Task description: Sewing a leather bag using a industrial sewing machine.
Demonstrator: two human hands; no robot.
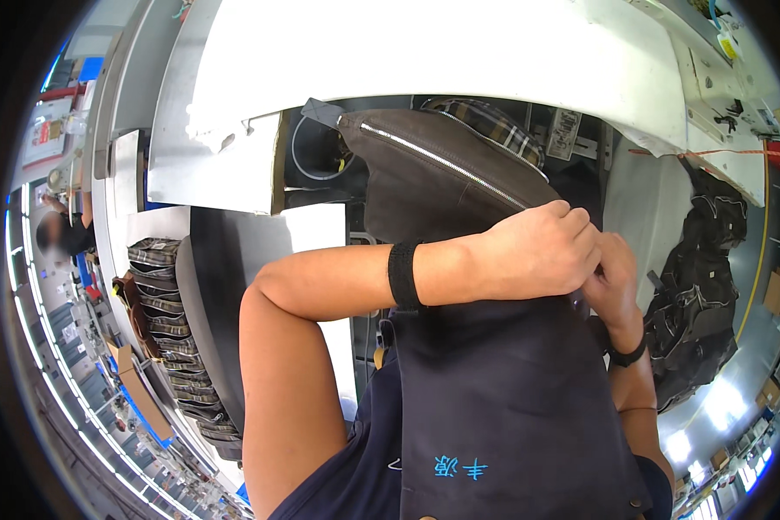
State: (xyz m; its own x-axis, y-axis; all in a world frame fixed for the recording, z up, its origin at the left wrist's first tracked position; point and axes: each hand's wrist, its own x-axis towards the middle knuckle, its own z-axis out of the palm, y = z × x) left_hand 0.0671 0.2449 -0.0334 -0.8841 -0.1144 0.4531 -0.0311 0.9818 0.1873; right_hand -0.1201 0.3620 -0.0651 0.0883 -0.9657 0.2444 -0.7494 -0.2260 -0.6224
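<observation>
A dark brown leather bag piece (438,191) with a long silver zipper lies across the upper middle, with plaid fabric (485,121) showing behind its top edge. My left hand (537,247) is closed at the zipper's lower right end, gripping the piece; my forearm reaches across from the left. My right hand (611,269) is curled just behind and right of it, touching or very near it; what its fingertips hold is hidden. Both wrists wear black bands. A dark apron (511,407) with blue marking lies below my hands.
A white worktop (390,52) spans the top. Plaid-lined pieces (160,312) are stacked at left beside a dark grey surface. Black bags (693,321) are heaped at right. A blurred co-worker (74,225) works at far left. Cardboard boxes (778,290) stand at the far right.
</observation>
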